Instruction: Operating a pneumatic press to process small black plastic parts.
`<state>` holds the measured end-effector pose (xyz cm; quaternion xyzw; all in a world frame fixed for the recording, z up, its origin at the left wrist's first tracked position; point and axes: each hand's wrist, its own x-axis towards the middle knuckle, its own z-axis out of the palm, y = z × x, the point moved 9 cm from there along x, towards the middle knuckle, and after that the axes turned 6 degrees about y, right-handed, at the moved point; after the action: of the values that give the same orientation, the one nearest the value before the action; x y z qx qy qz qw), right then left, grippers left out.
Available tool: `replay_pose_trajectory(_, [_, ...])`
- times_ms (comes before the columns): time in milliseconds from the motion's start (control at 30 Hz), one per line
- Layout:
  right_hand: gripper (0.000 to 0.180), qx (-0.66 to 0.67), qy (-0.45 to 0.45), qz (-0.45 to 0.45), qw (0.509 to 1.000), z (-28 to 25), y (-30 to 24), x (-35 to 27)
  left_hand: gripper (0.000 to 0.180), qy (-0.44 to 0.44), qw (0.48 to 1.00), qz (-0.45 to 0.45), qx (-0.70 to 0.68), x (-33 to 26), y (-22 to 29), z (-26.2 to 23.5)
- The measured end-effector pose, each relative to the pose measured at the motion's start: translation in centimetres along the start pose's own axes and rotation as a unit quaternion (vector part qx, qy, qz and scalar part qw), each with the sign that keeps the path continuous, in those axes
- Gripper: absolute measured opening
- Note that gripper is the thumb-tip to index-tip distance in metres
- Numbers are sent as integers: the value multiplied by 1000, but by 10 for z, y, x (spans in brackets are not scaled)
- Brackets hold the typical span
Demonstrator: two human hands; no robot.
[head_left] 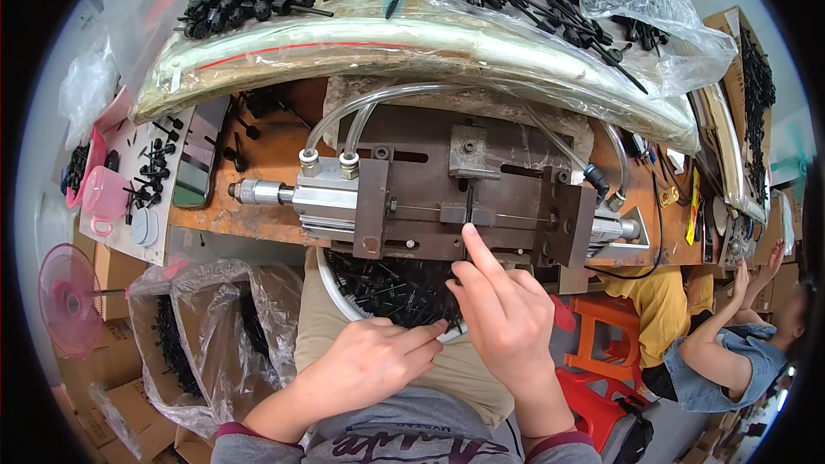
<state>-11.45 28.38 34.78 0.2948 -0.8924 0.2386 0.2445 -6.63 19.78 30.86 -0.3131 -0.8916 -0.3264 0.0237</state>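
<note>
A thin black plastic rod stands across the small block in the middle of a dark metal clamping fixture. My right hand is at the fixture's front edge. Its index fingertip presses on the rod, and the thumb and other fingers curl around the rod's near end, which is mostly hidden. My left hand is over the right rim of a white tub in my lap. Its fingers are drawn together beside the heap of black plastic parts; what they pinch, if anything, is hidden.
Air cylinders with clear hoses flank the fixture. Behind it, a plastic-wrapped ledge bears heaps of black rods. A lined box and a pink fan are left; an orange stool and another person are right.
</note>
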Motion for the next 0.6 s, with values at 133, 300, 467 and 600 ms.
replay_pose_trajectory(133, [24,-27,-18,9,999,5,-2,7,25,-7,1000,-9,-7,-3,-5,10])
replay_pose_trajectory(300, [20,-40,-23,11,999,5,0,9,22,93,994,-8,-60,9,2,-20])
replay_pose_trajectory(467, [20,-65,-9,5,998,5,4,3,14,254,879,-24,-403,20,11,-76])
replay_pose_trajectory(600, [19,-46,-3,0,999,3,-2,6,10,200,713,-6,-672,39,57,-112])
